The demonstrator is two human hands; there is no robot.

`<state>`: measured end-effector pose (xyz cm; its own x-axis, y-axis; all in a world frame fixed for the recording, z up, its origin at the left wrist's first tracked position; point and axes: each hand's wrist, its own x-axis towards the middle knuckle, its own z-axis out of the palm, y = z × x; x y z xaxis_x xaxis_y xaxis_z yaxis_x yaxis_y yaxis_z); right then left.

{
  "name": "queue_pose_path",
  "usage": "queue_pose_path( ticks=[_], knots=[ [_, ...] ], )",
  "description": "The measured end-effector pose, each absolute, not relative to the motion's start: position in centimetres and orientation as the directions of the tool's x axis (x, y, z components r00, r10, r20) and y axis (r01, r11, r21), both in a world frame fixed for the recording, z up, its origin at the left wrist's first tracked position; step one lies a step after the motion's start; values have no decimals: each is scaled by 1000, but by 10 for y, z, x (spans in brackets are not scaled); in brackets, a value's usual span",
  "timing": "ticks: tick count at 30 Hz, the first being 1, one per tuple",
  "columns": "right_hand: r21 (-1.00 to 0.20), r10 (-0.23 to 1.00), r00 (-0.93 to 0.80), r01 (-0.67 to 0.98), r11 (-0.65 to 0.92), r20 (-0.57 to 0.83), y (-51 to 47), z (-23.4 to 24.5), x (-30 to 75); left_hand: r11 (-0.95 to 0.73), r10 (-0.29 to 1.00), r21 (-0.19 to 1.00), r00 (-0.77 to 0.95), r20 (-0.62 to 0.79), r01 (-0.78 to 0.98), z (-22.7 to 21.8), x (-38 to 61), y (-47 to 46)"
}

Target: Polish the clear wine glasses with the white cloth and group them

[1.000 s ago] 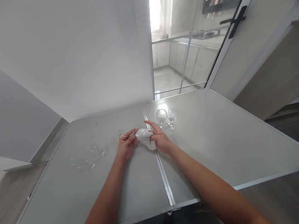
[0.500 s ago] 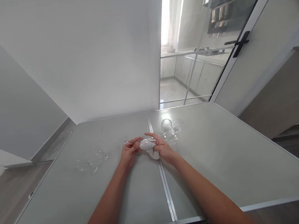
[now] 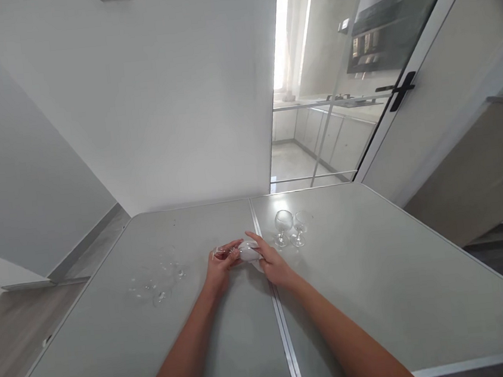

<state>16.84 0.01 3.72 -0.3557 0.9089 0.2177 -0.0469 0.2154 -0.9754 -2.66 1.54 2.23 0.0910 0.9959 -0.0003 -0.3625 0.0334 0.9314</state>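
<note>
Over the middle of the table, my left hand (image 3: pixel 219 270) is closed round the stem of a clear stemmed glass (image 3: pixel 216 252), which lies on its side in the air with its foot to the left. A white cloth (image 3: pixel 249 249) shows in the bowl end. My right hand (image 3: pixel 276 265) grips the cloth at the bowl, its index finger stretched along the far side. Its fingertips are partly hidden. Beyond that hand, a stemmed glass (image 3: pixel 283 220) stands upright beside another stemmed glass (image 3: pixel 300 226).
Several clear glass pieces (image 3: pixel 156 282), hard to make out, are grouped on the left part of the table (image 3: pixel 115 347). A metal seam (image 3: pixel 285 341) runs down the tabletop. Behind stand a white wall (image 3: pixel 188 99) and a glass door with a black handle (image 3: pixel 403 91).
The loose end of cloth that hung below the bowl has mostly gone from sight. Both hands keep their hold on the glass and cloth. The view has tilted up slightly.
</note>
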Motion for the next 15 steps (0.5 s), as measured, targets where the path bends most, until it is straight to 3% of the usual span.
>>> queue_pose_path(
  ticks=[4, 7, 10, 15],
  knots=[
    [-934, 921, -386, -344, -93, 50, 2, 42, 174, 40, 995, 921, 98, -2, -387, 22, -29, 18],
    [-887, 951, -304, -451, -99, 49, 2, 42, 175, 49, 996, 892, 93, -7, -449, 22, -28, 19],
    [-931, 961, -240, -362, 40, 135, 0, 37, 172, 42, 996, 881, 90, 0, -470, 22, -26, 17],
    [-936, 887, -319, 2, 352, 333, -2, 33, 168, 33, 993, 910, 120, 18, -413, 21, -25, 13]
  ],
)
